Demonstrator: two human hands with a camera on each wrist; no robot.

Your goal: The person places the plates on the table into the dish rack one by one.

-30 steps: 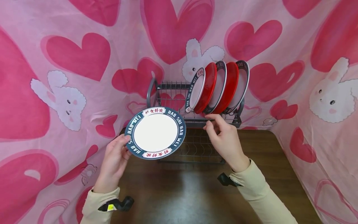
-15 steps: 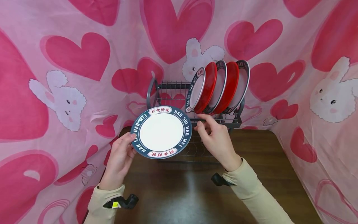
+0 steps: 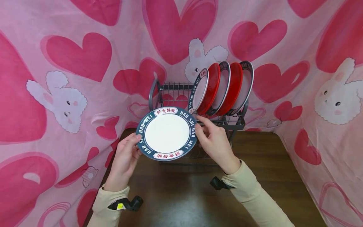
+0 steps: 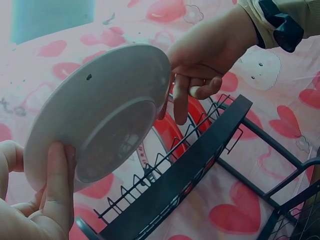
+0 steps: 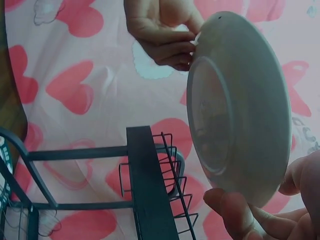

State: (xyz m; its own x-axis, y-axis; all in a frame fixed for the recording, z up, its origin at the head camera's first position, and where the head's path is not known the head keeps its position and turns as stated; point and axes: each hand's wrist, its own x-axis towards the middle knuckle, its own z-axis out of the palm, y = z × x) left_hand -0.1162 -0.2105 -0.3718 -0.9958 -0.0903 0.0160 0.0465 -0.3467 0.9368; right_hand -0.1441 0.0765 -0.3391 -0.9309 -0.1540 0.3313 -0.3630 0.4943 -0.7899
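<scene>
A round white plate (image 3: 167, 133) with a dark blue lettered rim is held level in front of the rack. My left hand (image 3: 124, 156) pinches its left edge, thumb on top and fingers underneath, as the left wrist view shows against the plate's pale underside (image 4: 115, 110). At the opposite edge, my right hand (image 3: 215, 142) grips the rim between thumb and fingers. In the right wrist view, those fingers lie against the plate's underside (image 5: 240, 100). Behind it, a blue-rimmed plate (image 3: 198, 91) and a red plate (image 3: 210, 90) stand upright, leaning in a row with several others.
The dark wire dish rack (image 3: 175, 86) has two tiers, and the upright plates fill the right part of its upper one. It stands at the back of a brown wooden table (image 3: 181, 195). Pink heart-patterned cloth (image 3: 93, 94) hangs around the back and sides.
My left hand has carried the plate to the right. My right hand has moved left from the rack's front and now grips the plate's right edge. The racked plates have not moved.
</scene>
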